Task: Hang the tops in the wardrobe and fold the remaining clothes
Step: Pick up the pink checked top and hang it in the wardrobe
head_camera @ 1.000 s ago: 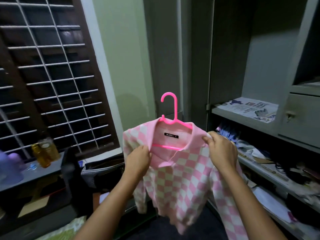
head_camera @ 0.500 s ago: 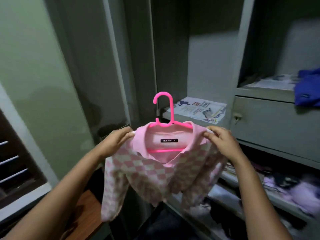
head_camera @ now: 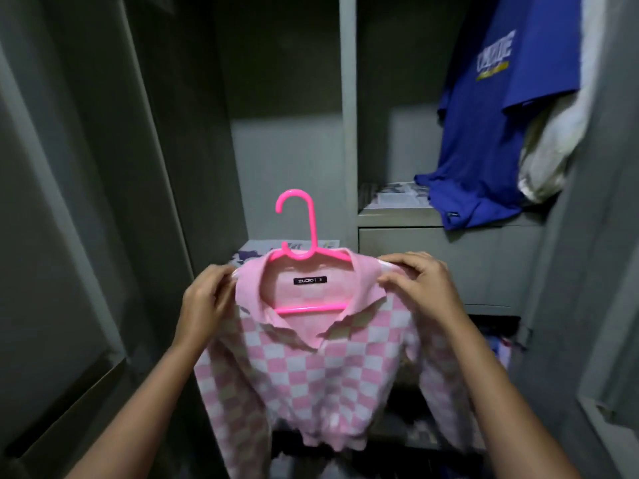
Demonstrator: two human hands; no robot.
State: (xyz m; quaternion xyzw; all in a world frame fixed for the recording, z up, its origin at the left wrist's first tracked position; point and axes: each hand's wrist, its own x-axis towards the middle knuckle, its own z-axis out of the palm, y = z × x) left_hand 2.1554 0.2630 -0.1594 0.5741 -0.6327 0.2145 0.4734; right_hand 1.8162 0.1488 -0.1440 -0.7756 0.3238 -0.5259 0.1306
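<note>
My left hand (head_camera: 207,299) and right hand (head_camera: 420,288) grip the pink top (head_camera: 311,368) on its hanger (head_camera: 297,229). Next I think I must hook it up high.

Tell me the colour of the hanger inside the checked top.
Bright pink hanger, clearest in the head view.

1. Left hand (head_camera: 204,302) is raised at the left, fingers curled and pinched closed, forearm bare.
2. Right hand (head_camera: 420,286) is level with it at the right, fingers bent and gripping, forearm bare.

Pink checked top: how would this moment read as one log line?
left hand gripping pink checked top | right hand gripping it | pink hanger inside | facing wardrobe
</note>
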